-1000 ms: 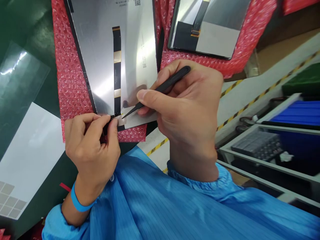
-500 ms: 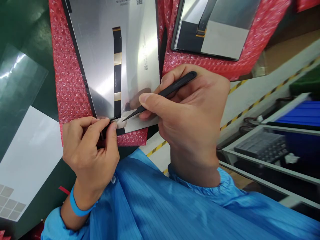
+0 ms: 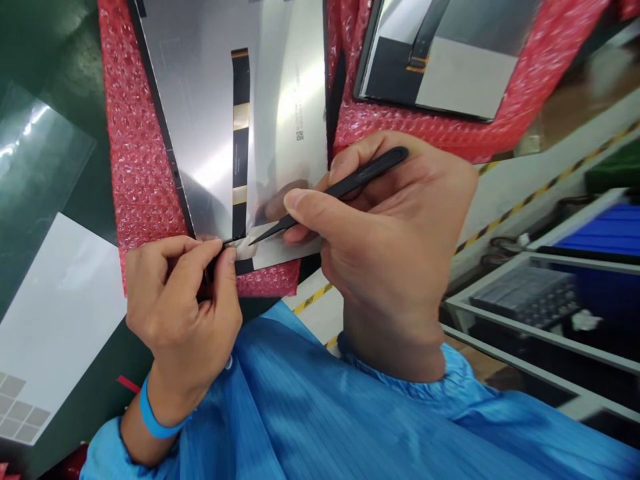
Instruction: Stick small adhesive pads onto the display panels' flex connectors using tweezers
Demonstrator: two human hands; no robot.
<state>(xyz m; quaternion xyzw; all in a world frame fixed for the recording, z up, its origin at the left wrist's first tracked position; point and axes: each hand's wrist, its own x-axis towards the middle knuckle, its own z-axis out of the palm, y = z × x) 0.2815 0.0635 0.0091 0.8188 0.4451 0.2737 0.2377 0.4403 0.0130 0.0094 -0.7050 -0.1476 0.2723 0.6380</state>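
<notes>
My left fingers (image 3: pixel 227 268) pinch a dark flap (image 3: pixel 227 243) at the foot of the panel (image 3: pixel 200 113), on red bubble wrap (image 3: pixel 137 147); the ribbon (image 3: pixel 241 150) lies flat, the pale patch (image 3: pixel 243 251) looks unfinished — my right fingers (image 3: pixel 306 204) clamp black tweezers (image 3: pixel 367 174) beside it.

And there's the panel (image 3: pixel 200 113), brushed-bright metal by its look, throwing glare! Ribbon (image 3: pixel 241 160) smooth and dark, bands (image 3: pixel 241 117) shining gold. Tweezers (image 3: pixel 367 175) nearly matt. Wrap (image 3: pixel 135 160): bumpy, glossy plastic! Film (image 3: pixel 50 147) clear, gleaming; sheet (image 3: pixel 65 300) smooth; coat (image 3: pixel 350 420) creased, fine-lined cloth.
</notes>
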